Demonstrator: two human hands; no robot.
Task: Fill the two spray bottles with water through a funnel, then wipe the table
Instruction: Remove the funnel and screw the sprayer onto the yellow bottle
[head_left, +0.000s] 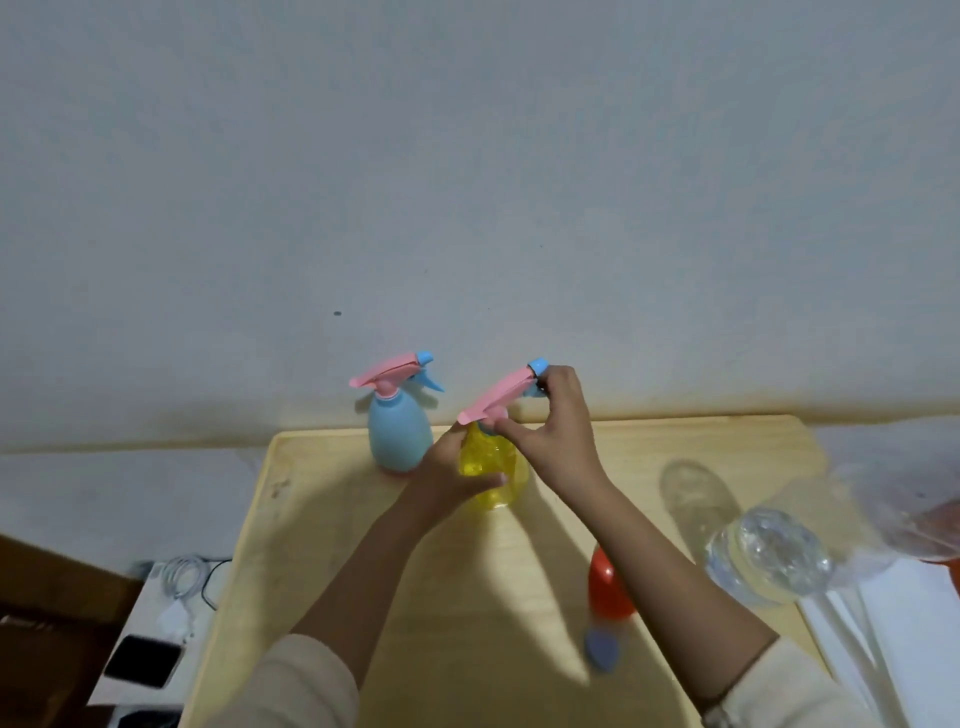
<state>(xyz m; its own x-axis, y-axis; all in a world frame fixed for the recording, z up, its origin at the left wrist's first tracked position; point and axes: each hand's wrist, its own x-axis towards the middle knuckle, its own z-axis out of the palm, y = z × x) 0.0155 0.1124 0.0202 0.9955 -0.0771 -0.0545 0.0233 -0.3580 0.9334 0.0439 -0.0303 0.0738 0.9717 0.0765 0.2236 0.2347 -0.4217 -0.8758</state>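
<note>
A yellow see-through spray bottle (491, 467) stands on the wooden table (467, 597) near its far edge. My left hand (451, 467) grips its body from the left. My right hand (558, 431) grips its pink spray head (496, 397) with the blue nozzle, thumb at the neck. A blue spray bottle (399, 439) with its pink head on stands upright just to the left, untouched. An orange funnel (607, 584) lies on the table under my right forearm, partly hidden.
A clear plastic water bottle (766, 553) stands at the table's right side. A small blue object (601, 649) lies near the funnel. A clear bag (904, 499) and white sheets are at the right; cables and a phone (143, 660) lie left of the table.
</note>
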